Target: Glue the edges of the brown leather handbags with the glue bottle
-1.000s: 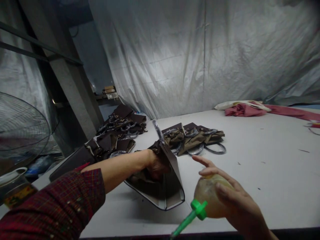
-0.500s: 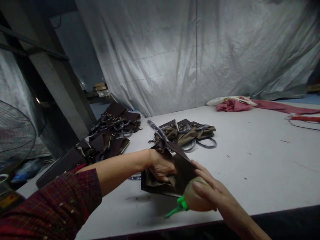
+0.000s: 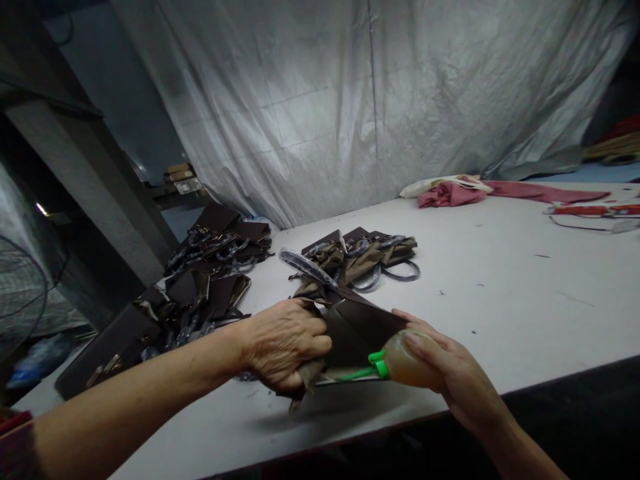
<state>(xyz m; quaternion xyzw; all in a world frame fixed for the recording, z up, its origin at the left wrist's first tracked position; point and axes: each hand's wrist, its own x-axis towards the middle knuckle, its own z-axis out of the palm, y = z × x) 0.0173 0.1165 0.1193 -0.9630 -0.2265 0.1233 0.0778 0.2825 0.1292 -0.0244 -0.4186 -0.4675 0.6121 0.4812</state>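
Note:
My left hand is closed on the bunched olive-brown lining of a dark brown handbag, pulling it aside at the bag's mouth. One handle of this bag, wrapped in clear plastic, sticks up behind. In my right hand is a squeeze bottle of amber liquid, its green nozzle pointing left into the bag's opening. Fingers of the same hand also reach behind the bag's right edge. The inside of the bag shows only in part.
Several similar brown bags with wrapped handles lie behind on the white table. More bags are heaped at the left, beside a pillar. Pink cloth lies at the back right, before a silver sheet.
My left hand has come out of the bag's inside, drawing the lining out to the left. The bottle's nozzle has moved up to the bag's opening. The view has shifted a little right.

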